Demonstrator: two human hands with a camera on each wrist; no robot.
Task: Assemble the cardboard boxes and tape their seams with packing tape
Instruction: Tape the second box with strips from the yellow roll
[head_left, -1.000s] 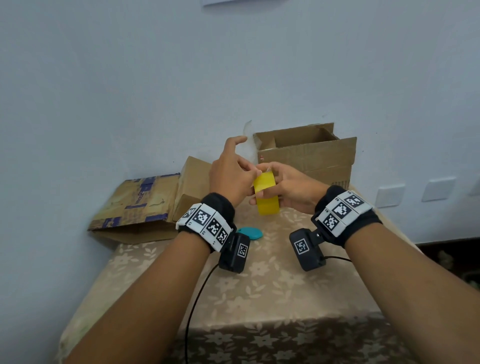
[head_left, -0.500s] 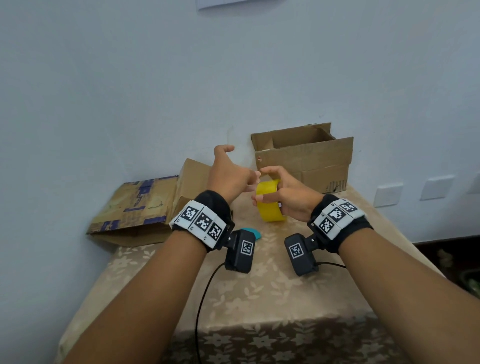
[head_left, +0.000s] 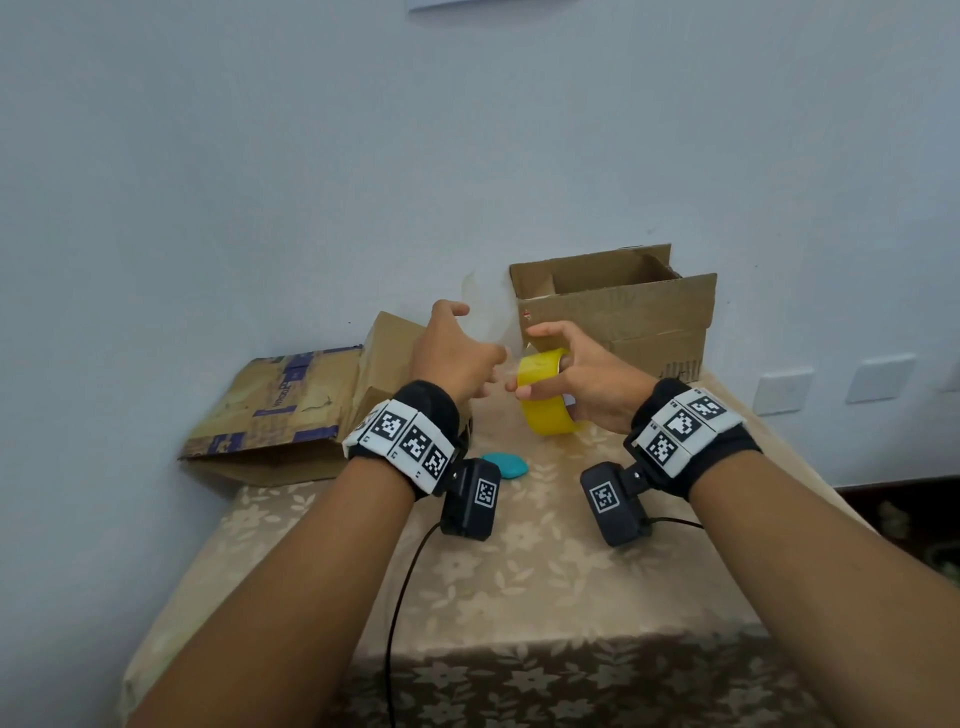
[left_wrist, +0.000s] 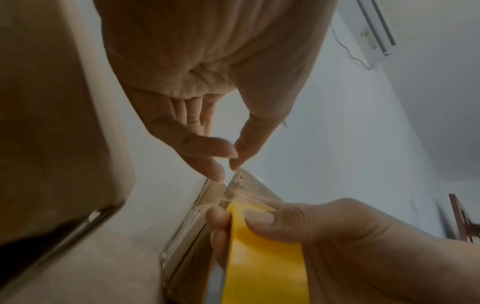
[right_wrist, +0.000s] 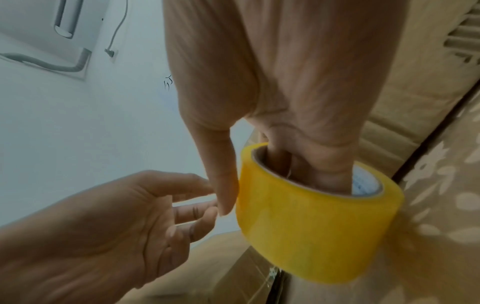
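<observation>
Step in hand: freeing the tape end. The right hand (head_left: 582, 382) holds the yellow tape roll (head_left: 548, 402) above the counter (head_left: 519, 571), fingers through its core and thumb against its outer face. The left hand (head_left: 457, 358) pinches the clear free end (left_wrist: 235, 186) just beside the roll. The open box (head_left: 618, 312) stands behind by the wall, untaped. Next move, by judgement: draw out a length and carry it to a box seam.
</observation>
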